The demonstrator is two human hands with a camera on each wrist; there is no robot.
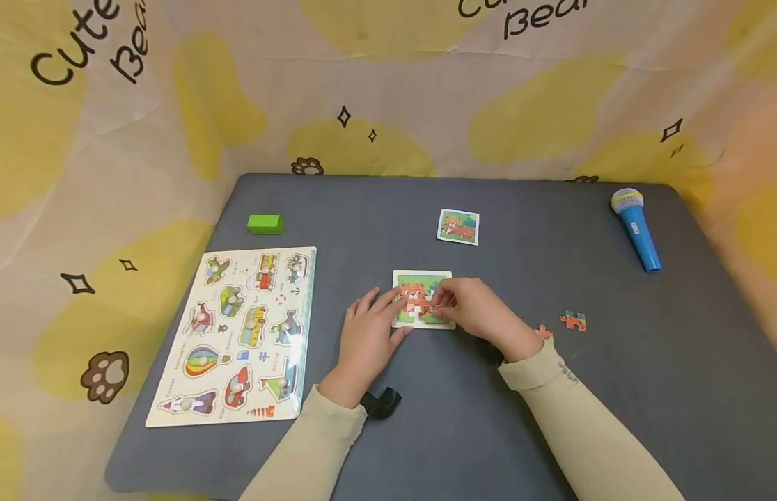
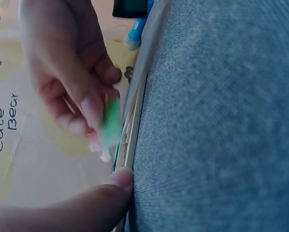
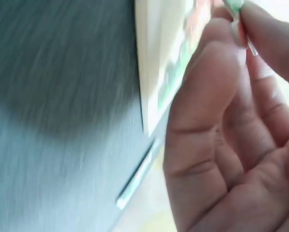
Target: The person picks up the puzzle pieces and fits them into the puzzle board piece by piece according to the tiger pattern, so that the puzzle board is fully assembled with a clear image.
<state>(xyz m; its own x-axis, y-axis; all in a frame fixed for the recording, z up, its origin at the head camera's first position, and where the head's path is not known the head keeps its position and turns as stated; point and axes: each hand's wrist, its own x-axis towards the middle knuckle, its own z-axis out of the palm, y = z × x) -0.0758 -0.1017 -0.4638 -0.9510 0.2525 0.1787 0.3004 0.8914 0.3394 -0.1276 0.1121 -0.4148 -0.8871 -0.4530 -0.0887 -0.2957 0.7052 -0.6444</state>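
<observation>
A small framed jigsaw board (image 1: 426, 326) with a tiger picture lies on the grey table. My left hand (image 1: 366, 341) rests at its left side, fingers extended over the edge and thumb (image 2: 122, 179) against the near edge. Above the board's right part, my right hand (image 1: 482, 309) pinches a jigsaw piece (image 2: 111, 123) between thumb and fingertips. The piece shows green and red and is tilted up off the board. Two loose jigsaw pieces lie right of that hand: one in full view (image 1: 575, 321), the other (image 1: 544, 332) partly hidden by the right wrist.
A picture card (image 1: 457, 227) of the tiger lies beyond the board. At left is a large vehicle puzzle board (image 1: 244, 261), with a green block (image 1: 265, 224) behind it. A blue toy microphone (image 1: 640, 236) lies far right. Patterned cloth (image 1: 413, 90) hangs behind the table.
</observation>
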